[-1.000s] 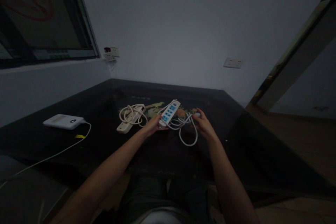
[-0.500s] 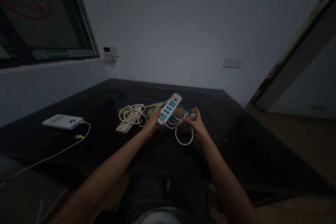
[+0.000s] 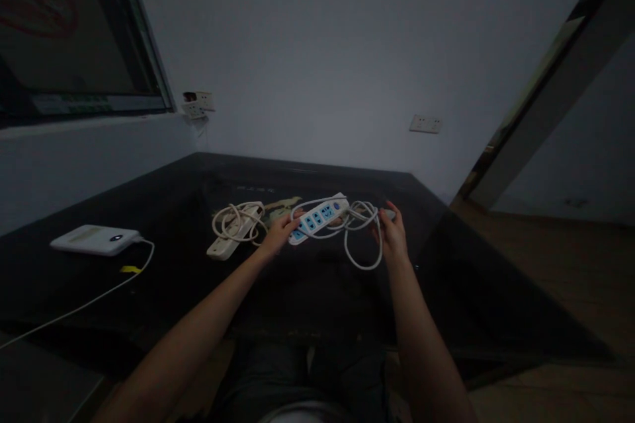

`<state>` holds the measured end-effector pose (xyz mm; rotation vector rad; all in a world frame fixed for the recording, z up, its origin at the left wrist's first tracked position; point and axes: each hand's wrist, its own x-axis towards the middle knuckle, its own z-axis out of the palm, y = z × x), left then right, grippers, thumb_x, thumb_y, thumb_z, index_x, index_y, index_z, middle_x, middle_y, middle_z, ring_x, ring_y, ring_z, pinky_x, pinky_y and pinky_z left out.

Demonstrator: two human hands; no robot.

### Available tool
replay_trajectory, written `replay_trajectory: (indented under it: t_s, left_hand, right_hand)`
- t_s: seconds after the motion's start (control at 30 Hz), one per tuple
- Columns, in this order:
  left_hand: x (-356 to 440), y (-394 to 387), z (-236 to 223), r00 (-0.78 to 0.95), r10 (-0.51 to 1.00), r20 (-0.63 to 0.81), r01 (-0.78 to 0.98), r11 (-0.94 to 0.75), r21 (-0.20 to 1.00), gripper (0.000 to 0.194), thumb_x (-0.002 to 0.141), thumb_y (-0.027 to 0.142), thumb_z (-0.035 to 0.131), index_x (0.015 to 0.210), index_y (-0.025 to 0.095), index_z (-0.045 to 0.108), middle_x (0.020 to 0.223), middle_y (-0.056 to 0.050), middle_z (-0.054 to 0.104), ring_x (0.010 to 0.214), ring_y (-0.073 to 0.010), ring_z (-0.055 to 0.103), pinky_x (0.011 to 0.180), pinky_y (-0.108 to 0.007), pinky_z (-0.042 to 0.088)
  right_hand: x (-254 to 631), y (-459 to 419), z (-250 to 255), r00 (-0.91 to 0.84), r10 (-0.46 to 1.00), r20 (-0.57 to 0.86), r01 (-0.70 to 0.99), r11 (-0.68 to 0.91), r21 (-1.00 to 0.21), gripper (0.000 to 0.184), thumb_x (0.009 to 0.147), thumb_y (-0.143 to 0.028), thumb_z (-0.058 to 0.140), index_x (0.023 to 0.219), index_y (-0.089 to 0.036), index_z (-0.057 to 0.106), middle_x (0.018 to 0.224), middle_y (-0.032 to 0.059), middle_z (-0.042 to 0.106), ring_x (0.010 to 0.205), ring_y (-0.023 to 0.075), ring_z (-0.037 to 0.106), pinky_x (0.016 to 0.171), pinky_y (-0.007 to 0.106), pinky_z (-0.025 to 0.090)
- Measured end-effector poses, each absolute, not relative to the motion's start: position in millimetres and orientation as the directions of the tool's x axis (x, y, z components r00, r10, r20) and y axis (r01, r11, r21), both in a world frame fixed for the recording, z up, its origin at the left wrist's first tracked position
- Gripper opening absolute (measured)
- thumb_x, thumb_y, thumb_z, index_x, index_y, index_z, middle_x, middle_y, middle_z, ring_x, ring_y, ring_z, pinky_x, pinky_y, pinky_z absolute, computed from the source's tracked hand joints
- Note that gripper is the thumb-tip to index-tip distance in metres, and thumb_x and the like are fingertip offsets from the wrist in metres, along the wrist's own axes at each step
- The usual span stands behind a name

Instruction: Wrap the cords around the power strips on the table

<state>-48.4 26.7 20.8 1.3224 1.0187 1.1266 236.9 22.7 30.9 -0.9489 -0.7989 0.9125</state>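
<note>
My left hand is closed on the near-left end of a white power strip with blue sockets, which tilts up to the right above the table. Its white cable lies in loose loops beside the strip's right end. My right hand is closed around the plug end of that cable, mostly hidden by the fingers. Left of my left hand, a second, cream power strip rests on the table with its own cable coiled over it.
On the left of the dark table lies a white power bank with a thin white cord running to the lower left. A bit of yellow tape is near it. Wall sockets sit above the table's back edge.
My right hand has moved right and turned more upright with the plug end, drawing the cable loops rightward. The blue-socketed strip now lies at a flatter angle. The view has shifted slightly.
</note>
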Motion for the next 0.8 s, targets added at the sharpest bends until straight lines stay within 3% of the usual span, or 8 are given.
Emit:
replay_trajectory:
  t_s: [0.13,0.27,0.53,0.8]
  left_hand:
    - [-53.9,26.2,25.9,0.242,0.945,0.222,0.097,-0.251,0.963,0.049,0.074,0.045,0.062,0.113,0.016,0.067,0.100,-0.010,0.071,0.087,-0.0275,0.067,0.071,-0.035,0.052]
    - [-55.7,23.5,31.6,0.274,0.905,0.327,0.126,-0.370,0.920,0.047,0.072,0.047,0.063,0.106,0.015,0.070,0.115,-0.010,0.068,0.109,-0.0314,0.059,0.097,-0.041,0.042]
    - [-55.5,21.6,32.4,0.232,0.910,0.344,0.066,-0.368,0.928,0.053,0.069,0.053,0.066,0.106,0.015,0.071,0.120,-0.013,0.066,0.119,-0.0346,0.053,0.102,-0.044,0.037]
    - [-56.8,19.5,34.5,0.395,0.852,0.344,0.120,-0.419,0.900,0.048,0.073,0.048,0.061,0.111,0.020,0.069,0.118,-0.009,0.067,0.111,-0.0310,0.059,0.100,-0.043,0.039]
  right_hand:
    - [245.6,22.3,32.2,0.477,0.870,0.129,-0.324,0.310,-0.894,0.060,0.060,-0.043,0.073,0.113,-0.033,0.046,0.089,-0.0019,0.058,0.075,0.0153,0.061,0.058,0.026,0.050]
    - [252.7,21.2,34.9,0.509,0.850,0.133,-0.340,0.341,-0.876,0.060,0.058,-0.042,0.073,0.111,-0.033,0.046,0.084,-0.0040,0.054,0.072,0.0136,0.059,0.058,0.027,0.049]
    - [248.4,16.0,43.4,0.447,0.856,0.258,-0.181,0.369,-0.912,0.063,0.060,-0.047,0.072,0.114,-0.031,0.045,0.083,-0.0044,0.052,0.064,0.0112,0.055,0.056,0.024,0.048]
    - [240.8,12.8,46.1,0.470,0.782,0.409,-0.022,0.474,-0.880,0.057,0.068,-0.044,0.067,0.118,-0.029,0.046,0.085,-0.0034,0.049,0.073,0.0118,0.053,0.064,0.022,0.047]
